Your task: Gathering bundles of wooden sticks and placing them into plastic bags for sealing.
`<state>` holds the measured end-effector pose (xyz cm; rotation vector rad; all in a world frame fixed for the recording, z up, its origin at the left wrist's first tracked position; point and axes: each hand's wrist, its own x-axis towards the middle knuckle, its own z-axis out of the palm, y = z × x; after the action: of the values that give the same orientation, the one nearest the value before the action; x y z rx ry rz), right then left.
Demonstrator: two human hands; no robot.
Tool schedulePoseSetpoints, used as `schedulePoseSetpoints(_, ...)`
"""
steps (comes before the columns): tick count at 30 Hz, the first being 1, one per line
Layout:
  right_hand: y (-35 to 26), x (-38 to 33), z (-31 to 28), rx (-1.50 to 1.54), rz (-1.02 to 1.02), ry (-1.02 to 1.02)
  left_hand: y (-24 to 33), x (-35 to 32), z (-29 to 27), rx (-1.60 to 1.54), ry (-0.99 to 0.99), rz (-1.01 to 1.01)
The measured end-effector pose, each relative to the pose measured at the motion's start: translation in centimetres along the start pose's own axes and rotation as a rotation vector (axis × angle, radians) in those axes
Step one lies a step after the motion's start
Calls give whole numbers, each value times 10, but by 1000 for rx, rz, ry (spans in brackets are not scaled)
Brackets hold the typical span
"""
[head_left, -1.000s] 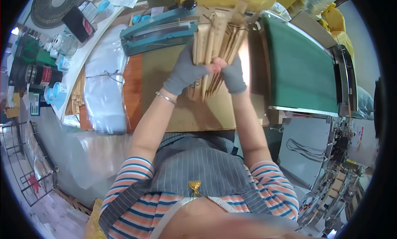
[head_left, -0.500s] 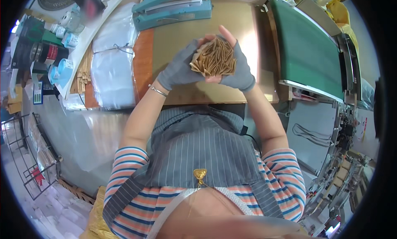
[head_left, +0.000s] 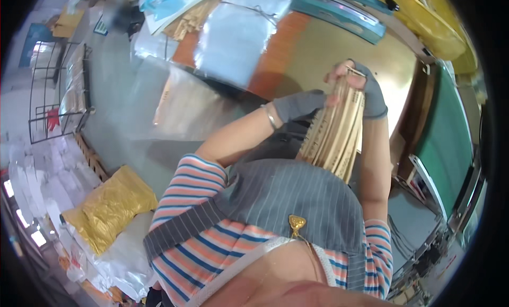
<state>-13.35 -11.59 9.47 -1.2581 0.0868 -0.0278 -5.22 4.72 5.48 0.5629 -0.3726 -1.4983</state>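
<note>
Brown paper stack [head_left: 335, 133], qty 1: L hand [head_left: 301, 106] & R hand [head_left: 371, 92] are clamping it nr far end; near end is pointing at apron [head_left: 297, 193] (grey, pinstriped). Sealer [head_left: 342, 15] is sitting beyond.

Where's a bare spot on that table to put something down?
The tan board is bare between the long blue machine and the right hand. Beside it, an orange strip lies bare up to the stacked clear plastic. It's crowded left of that, with brown pieces and light-blue items, and upper right, with yellow plastic.
</note>
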Motion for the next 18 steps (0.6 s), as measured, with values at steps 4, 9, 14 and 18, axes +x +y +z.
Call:
schedulePoseSetpoints(4,18,-7,7,370,7,115,74,-70,-90,1330,566,95)
schedulePoseSetpoints(9,22,2,12,339,6,133,105,-142,-195,2066,694,401)
schedulePoseSetpoints(14,9,4,23,269,75,152,131,-115,-222,1990,941,1099)
schedulePoseSetpoints(18,19,-5,13,241,48,193,103,-33,-77,963,682,955)
